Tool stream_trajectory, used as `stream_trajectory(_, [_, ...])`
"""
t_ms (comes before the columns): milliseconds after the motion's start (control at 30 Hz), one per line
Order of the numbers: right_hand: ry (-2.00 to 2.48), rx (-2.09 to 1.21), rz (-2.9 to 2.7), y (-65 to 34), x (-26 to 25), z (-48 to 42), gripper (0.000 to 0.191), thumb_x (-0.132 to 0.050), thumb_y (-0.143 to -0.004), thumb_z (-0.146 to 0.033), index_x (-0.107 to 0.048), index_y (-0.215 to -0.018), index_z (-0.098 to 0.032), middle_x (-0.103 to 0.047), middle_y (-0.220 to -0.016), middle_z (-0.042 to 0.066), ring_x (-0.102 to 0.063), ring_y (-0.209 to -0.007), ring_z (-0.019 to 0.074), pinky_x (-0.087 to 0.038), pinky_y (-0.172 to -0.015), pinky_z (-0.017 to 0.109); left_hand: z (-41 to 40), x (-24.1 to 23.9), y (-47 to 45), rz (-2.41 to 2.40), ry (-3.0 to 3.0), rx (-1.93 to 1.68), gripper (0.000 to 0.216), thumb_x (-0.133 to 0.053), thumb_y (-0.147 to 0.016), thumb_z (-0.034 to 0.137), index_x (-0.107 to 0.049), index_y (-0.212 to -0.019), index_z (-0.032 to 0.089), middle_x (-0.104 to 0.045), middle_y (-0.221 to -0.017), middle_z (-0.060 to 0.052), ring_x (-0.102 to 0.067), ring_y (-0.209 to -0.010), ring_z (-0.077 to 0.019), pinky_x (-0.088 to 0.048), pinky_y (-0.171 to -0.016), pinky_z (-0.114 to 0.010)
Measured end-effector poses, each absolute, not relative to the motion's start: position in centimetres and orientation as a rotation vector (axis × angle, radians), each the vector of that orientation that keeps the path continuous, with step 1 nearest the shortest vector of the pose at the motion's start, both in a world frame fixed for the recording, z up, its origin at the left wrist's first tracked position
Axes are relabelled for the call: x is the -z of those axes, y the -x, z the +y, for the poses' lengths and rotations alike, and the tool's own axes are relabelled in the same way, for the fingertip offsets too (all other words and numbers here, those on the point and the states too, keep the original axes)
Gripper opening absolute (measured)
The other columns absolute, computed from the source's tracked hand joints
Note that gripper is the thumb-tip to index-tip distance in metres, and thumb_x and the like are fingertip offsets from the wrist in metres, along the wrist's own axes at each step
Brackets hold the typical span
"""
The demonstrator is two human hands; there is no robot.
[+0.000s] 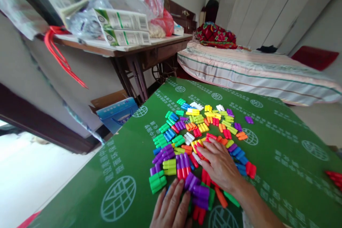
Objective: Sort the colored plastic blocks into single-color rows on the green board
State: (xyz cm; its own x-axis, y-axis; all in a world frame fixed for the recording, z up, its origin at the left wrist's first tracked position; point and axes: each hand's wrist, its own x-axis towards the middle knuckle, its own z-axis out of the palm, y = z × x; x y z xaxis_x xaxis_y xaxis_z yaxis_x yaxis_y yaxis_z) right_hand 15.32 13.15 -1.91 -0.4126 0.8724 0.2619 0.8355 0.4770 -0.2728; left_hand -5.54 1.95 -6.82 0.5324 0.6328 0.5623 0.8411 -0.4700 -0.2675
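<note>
A heap of small coloured plastic pieces (203, 128) in red, purple, green, yellow, blue, orange and white lies spread on a green board (280, 156) printed with white globes and lettering. My right hand (217, 164) rests palm down on the near middle of the heap, fingers stretched over red and yellow pieces. My left hand (171, 206) lies flat at the heap's near edge, fingers apart, next to purple pieces (199, 190) and green pieces (157, 181). Neither hand grips anything.
A lone purple piece (249, 119) lies right of the heap and red pieces (335, 178) at the board's right edge. A cluttered wooden table (149, 48) with boxes and bags stands at the left, a blue box (117, 114) below it. A striped bed (253, 73) lies behind.
</note>
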Motion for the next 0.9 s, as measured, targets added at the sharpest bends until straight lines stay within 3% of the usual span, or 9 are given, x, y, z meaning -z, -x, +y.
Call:
stream_trajectory(200, [1.44,-0.109,-2.359,-16.2,2.2,9.6,0.027,-0.058,-0.087,-0.024,-0.071,-0.112,-0.027,-0.064,-0.128,0.006,-0.046,-0.131,0.0314,-0.04,-0.108,0.054,1.5,6.4,4.9,-1.27,2.249,0.568,0.04,-0.057,-0.082,0.024,-0.061,-0.121,0.018,-0.059,-0.132,-0.01,-0.055,-0.123,-0.0258,-0.055,-0.09,-0.038])
stream_trajectory(600, [1.329,-0.108,-2.257,-17.2,2.8,4.0,0.023,-0.055,-0.086,-0.015,-0.068,-0.102,-0.025,-0.07,-0.111,0.005,-0.06,-0.114,0.0254,-0.045,-0.104,0.049,0.6,5.5,4.4,-1.321,2.299,0.602,0.033,-0.057,-0.084,0.022,-0.062,-0.116,0.019,-0.055,-0.137,-0.01,-0.053,-0.126,-0.024,-0.059,-0.092,-0.041])
stream_trajectory(900, [1.251,-0.088,-2.212,-18.5,2.7,2.5,0.016,-0.055,-0.087,-0.015,-0.068,-0.089,-0.024,-0.072,-0.096,0.004,-0.066,-0.099,0.021,-0.052,-0.094,0.037,0.6,5.2,4.4,-1.302,2.31,0.625,0.032,-0.055,-0.085,0.024,-0.061,-0.116,0.02,-0.059,-0.133,-0.008,-0.057,-0.121,-0.0222,-0.058,-0.092,-0.036])
